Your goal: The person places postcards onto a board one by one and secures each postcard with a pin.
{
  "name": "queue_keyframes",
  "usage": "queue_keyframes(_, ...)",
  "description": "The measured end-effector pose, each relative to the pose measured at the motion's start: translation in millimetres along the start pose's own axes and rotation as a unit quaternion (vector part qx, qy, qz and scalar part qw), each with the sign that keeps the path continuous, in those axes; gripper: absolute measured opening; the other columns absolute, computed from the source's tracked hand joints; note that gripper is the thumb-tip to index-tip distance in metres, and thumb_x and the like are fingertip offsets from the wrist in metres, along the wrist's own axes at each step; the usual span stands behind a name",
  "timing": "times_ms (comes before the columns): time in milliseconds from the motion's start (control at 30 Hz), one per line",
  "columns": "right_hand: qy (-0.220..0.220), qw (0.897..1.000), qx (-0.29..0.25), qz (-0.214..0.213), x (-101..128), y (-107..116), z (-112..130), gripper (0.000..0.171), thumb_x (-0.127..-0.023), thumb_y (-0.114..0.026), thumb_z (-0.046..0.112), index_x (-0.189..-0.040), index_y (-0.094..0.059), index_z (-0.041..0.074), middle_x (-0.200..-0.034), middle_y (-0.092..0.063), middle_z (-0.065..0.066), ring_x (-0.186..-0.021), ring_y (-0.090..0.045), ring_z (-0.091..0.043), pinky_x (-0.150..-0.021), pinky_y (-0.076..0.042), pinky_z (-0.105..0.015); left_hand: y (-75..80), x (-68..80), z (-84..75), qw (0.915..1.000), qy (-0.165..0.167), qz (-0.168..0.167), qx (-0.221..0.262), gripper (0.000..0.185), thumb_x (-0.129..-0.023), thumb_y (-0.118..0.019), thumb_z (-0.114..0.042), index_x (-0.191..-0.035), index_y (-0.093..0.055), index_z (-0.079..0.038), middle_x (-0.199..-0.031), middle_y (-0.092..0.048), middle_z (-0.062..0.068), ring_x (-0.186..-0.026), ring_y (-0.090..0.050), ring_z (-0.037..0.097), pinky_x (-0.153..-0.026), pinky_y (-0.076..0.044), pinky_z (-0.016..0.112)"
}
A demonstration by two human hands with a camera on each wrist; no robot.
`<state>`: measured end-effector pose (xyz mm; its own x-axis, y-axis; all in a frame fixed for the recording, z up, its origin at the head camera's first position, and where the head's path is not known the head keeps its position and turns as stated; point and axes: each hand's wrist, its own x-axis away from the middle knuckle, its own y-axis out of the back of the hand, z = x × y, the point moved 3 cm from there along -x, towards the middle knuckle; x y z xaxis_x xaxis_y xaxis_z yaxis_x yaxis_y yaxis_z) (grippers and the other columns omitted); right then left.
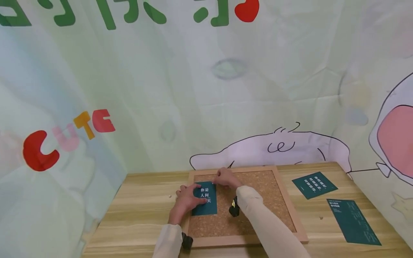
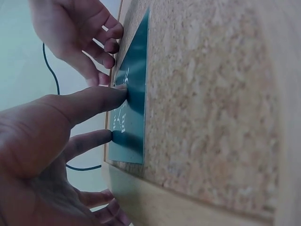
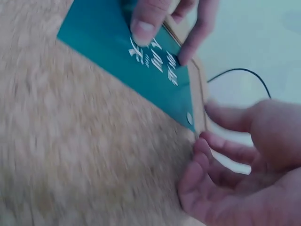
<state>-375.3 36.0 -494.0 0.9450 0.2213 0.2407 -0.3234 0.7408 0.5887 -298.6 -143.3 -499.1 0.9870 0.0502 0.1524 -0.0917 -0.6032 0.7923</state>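
A cork board [image 1: 258, 200] in a pale wooden frame lies flat on the wooden table [image 1: 142, 211]. On its left part lies a teal card [image 1: 206, 208] with white characters. My left hand [image 1: 187, 199] presses the card down with straight fingers [image 2: 108, 96]. My right hand [image 1: 226, 178] hovers at the card's far right corner, fingers loosely curled [image 3: 202, 155], and I see nothing in them. A small clear pin head [image 3: 189, 117] sits in that corner of the card [image 3: 113, 52], just beside my right fingertips.
Two more teal cards [image 1: 314, 185] [image 1: 353, 221] lie on the table to the board's right. A printed cloth backdrop [image 1: 193, 89] hangs behind and to both sides. Tiny specks, perhaps pins [image 1: 169, 196], lie on the table.
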Motion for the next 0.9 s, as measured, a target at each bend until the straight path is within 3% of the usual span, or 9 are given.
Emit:
queue_keyframes(167,0.021,0.997,-0.017,0.068,11.4,14.9,-3.5,0.025,-0.096,-0.076,0.027,-0.106,-0.064,0.008,-0.086,-0.058,-0.005,-0.071,-0.052,-0.02,-0.061,-0.041,-0.031,-2.2,-2.0,0.6,1.0,0.003,0.001,-0.001,0.068,-0.083,-0.088,-0.037,-0.142,-0.062,-0.016,-0.13,-0.045,0.027,-0.119,-0.038,0.046,-0.094,-0.045,0.064)
queue_keyframes(300,0.052,0.995,0.009,0.09,22.2,34.0,-5.1,0.031,-0.095,-0.078,0.028,-0.114,-0.064,0.009,-0.095,-0.062,-0.007,-0.084,-0.059,-0.024,-0.072,-0.049,-0.036,-2.5,-1.5,1.1,1.0,0.005,0.0,0.001,0.068,-0.083,-0.088,-0.036,-0.143,-0.062,-0.016,-0.13,-0.045,0.027,-0.119,-0.038,0.046,-0.095,-0.045,0.065)
queue_keyframes(500,0.088,0.992,0.041,0.086,43.8,70.8,-14.9,0.039,-0.095,-0.077,0.028,-0.124,-0.06,0.007,-0.104,-0.064,-0.01,-0.09,-0.061,-0.026,-0.077,-0.053,-0.042,-1.3,0.3,1.3,0.9999,0.002,-0.003,0.01,0.067,-0.083,-0.089,-0.034,-0.142,-0.062,-0.016,-0.13,-0.044,0.026,-0.119,-0.037,0.046,-0.094,-0.045,0.064)
queue_keyframes(667,0.097,0.991,0.059,0.064,71.9,107.0,-32.3,0.04,-0.092,-0.081,0.029,-0.12,-0.06,0.01,-0.117,-0.063,-0.013,-0.1,-0.059,-0.027,-0.077,-0.053,-0.041,-0.7,0.4,0.3,0.9999,-0.001,-0.004,0.012,0.067,-0.084,-0.088,-0.034,-0.143,-0.062,-0.015,-0.131,-0.044,0.027,-0.119,-0.037,0.046,-0.093,-0.045,0.064)
queue_keyframes(900,0.104,0.993,0.018,0.056,115.7,153.6,-73.9,0.045,-0.091,-0.082,0.031,-0.124,-0.059,0.008,-0.118,-0.061,-0.017,-0.101,-0.059,-0.029,-0.08,-0.054,-0.049,-2.3,1.1,1.0,1.0,-0.002,-0.005,0.002,0.068,-0.083,-0.089,-0.034,-0.143,-0.061,-0.015,-0.131,-0.044,0.028,-0.119,-0.037,0.047,-0.093,-0.046,0.064)
